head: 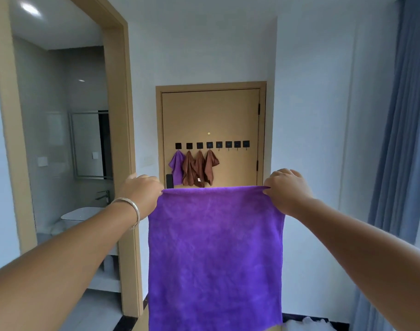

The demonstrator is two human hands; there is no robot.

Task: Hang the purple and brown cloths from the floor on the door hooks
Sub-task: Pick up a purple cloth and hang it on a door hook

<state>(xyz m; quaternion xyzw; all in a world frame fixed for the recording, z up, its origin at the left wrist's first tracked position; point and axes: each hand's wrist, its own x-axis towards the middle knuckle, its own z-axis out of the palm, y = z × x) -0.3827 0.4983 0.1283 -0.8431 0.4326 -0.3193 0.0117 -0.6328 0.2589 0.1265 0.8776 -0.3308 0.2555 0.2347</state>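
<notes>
Left hand (pixel 142 191) and right hand (pixel 284 189) are each seen pinching a top corner of the soft, light purple microfibre cloth (pixel 215 254), stretched flat before the tan door's black square hooks (pixel 228 144); one corner could be looped over a free hook.

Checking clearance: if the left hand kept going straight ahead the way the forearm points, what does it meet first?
Likely the door, near the hanging purple cloth. Nothing shows between the left hand and it, though depth is unclear from this single view.

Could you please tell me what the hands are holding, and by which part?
Left hand and right hand pinch the purple square microfibre cloth by its two top corners.
</notes>
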